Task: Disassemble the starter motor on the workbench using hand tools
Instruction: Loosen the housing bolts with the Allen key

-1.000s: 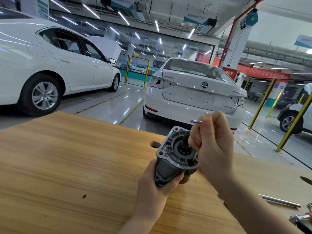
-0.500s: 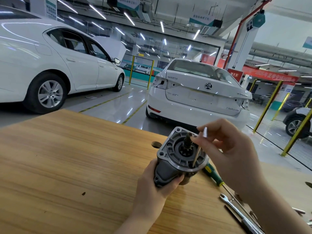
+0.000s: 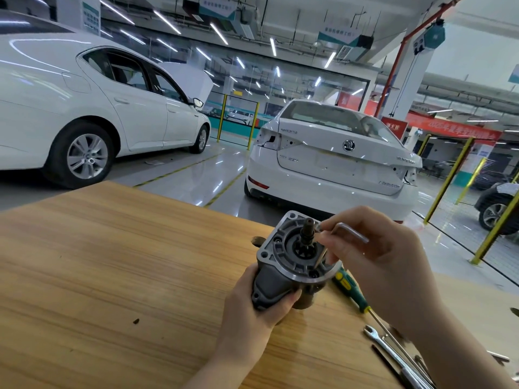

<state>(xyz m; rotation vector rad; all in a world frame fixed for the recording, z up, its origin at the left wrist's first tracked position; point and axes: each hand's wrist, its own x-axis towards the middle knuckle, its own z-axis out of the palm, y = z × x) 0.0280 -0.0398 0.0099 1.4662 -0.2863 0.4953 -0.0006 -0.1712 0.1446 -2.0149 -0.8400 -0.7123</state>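
The grey starter motor (image 3: 286, 256) stands on end on the wooden workbench (image 3: 112, 262), its flange and pinion shaft facing up. My left hand (image 3: 252, 307) grips its dark lower body from the near side. My right hand (image 3: 373, 256) pinches an L-shaped hex key (image 3: 346, 231) above the flange. The key's long leg (image 3: 320, 255) points down to a screw hole at the flange's near right rim.
A green-handled screwdriver (image 3: 351, 290) lies right of the motor. A spanner (image 3: 379, 341) and other metal tools lie near the bench's right front. A small hole (image 3: 257, 240) is in the benchtop behind the motor. White cars stand on the floor beyond the bench's far edge.
My right hand turned over and opened out from a fist. The hex key swung so its long leg now points down into the flange. The view shifted left, uncovering the tools.
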